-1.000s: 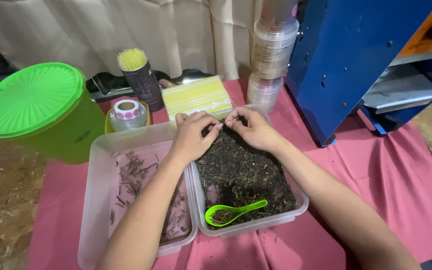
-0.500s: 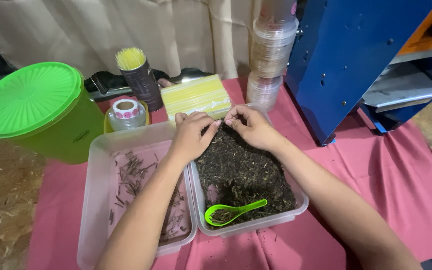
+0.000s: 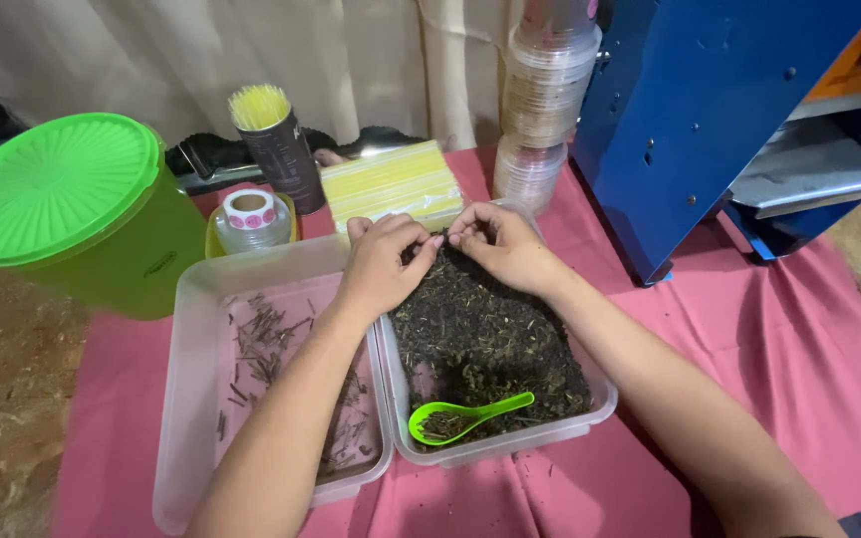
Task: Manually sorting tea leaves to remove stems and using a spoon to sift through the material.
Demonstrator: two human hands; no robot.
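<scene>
A: On the right, blue machine (image 3: 710,120), biggest item. Red cloth (image 3: 749,329) covers the tabletop under everything.

B: Left side?

A: Green bucket (image 3: 82,214) with lid on, far left. Two clear trays side by side in the middle. Left tray (image 3: 191,399) holds loose brown stems. Right tray (image 3: 510,443) holds a dark heap of tea (image 3: 490,339).

B: Behind the trays?

A: Stack of clear cups (image 3: 545,100) near the machine. Yellow pack (image 3: 391,184) just behind the hands. Dark cup of yellow sticks (image 3: 276,144) left of it. Sticker roll (image 3: 249,214) in front of that cup.

B: Hands?

A: Both at the far end of the right tray, over the tea. Left hand (image 3: 383,261) has fingers curled, tips pinched together. Right hand (image 3: 500,244) same, pinched. Fingertips of the two nearly meet. Whatever they're pinching is too small to make out.

B: Anything else in the tray?

A: Green spoon (image 3: 465,416) at the near end, lying on the tea, bowl to the left, well apart from the hands.
</scene>
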